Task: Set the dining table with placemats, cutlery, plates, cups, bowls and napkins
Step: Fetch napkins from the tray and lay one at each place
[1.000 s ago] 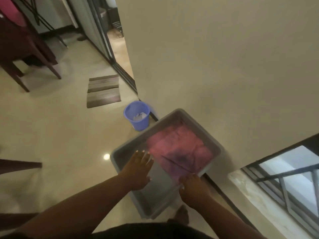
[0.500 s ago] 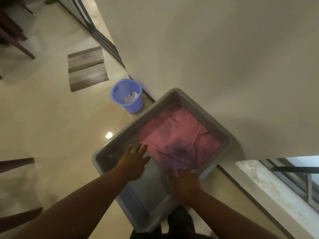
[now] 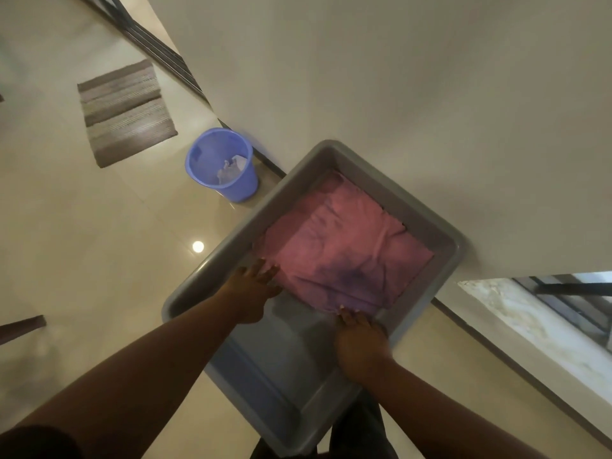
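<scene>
A large grey plastic tub (image 3: 443, 226) stands on the floor against the wall. A folded pink cloth (image 3: 341, 246) lies in its far half, and the near half shows bare grey bottom. My left hand (image 3: 253, 293) reaches into the tub with fingers straight, its tips at the cloth's left near edge. My right hand (image 3: 359, 339) is at the cloth's near corner, and its fingertips touch the cloth's edge. Whether either hand grips the cloth is not plain.
A blue plastic bucket (image 3: 222, 164) with crumpled paper stands left of the tub by the wall. A striped brown mat (image 3: 124, 111) lies on the tiled floor further left. A window ledge (image 3: 536, 329) runs at the right. A dark chair leg (image 3: 20, 326) shows at the left edge.
The view has tilted down and closer to the tub. Both hands have slid forward across the tub's bottom to the pink cloth's near edge.
</scene>
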